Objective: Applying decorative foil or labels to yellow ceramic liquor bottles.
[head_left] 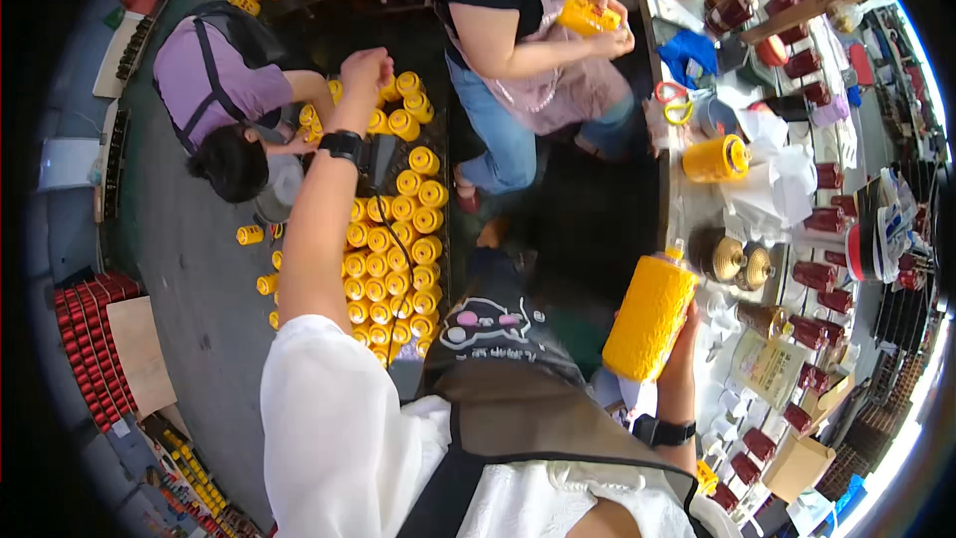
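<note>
My right hand [683, 351] is wrapped round the side of a large yellow bottle [649, 324] with a textured surface and a narrow clear neck. The bottle leans slightly to the right, in front of my dark apron. My left hand [367, 72] is stretched far forward, over the edge of many packed yellow bottles [398, 239]. Its fingers are curled together, and whatever they may hold is hidden. Below that wrist is a dark grey object [378, 161] with a black cable running down over the bottles.
A white worktable [742, 339] on the right carries a yellow bottle [715, 159], red-handled scissors [674, 100], gold-brown round lids [742, 261] and dark red containers. One co-worker [518, 50] holds a yellow bottle ahead; another [224, 90] bends over at the left. Red stacks [95, 344] stand far left.
</note>
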A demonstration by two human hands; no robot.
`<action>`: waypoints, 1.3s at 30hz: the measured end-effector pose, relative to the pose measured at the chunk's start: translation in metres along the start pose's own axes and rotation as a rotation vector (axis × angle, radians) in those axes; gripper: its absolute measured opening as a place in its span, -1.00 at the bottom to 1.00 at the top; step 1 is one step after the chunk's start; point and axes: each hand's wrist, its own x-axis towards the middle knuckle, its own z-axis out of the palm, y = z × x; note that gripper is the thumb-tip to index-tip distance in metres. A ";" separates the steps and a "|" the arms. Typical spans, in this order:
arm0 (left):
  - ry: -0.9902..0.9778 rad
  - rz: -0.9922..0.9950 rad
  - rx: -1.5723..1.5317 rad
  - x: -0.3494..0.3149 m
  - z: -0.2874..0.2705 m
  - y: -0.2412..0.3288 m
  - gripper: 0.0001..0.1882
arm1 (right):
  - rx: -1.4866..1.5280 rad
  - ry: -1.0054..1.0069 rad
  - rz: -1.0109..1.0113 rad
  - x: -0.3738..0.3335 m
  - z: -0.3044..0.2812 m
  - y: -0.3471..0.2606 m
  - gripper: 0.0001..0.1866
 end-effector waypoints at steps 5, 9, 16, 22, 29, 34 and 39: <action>0.001 -0.027 0.014 0.031 0.036 -0.010 -0.91 | 0.011 -0.011 0.061 0.002 0.014 0.008 -0.38; 0.051 0.115 0.161 0.114 0.041 0.017 -0.91 | -0.069 -0.139 0.196 0.042 0.075 0.005 -0.35; 0.053 0.291 0.369 0.313 0.097 0.032 -0.82 | -0.249 -0.098 0.348 0.153 0.093 -0.009 -0.31; 0.082 0.521 0.733 0.439 0.136 0.020 -0.62 | -0.209 -0.023 0.402 0.214 0.144 -0.024 -0.29; 0.024 0.631 0.863 0.517 0.172 0.023 -0.48 | -0.170 0.045 0.434 0.252 0.175 -0.038 -0.28; -0.053 0.605 0.856 0.573 0.211 0.002 -0.44 | -0.141 0.117 0.433 0.262 0.184 -0.045 -0.26; -0.067 0.652 0.788 0.614 0.228 0.003 -0.39 | -0.112 0.151 0.449 0.271 0.193 -0.056 -0.25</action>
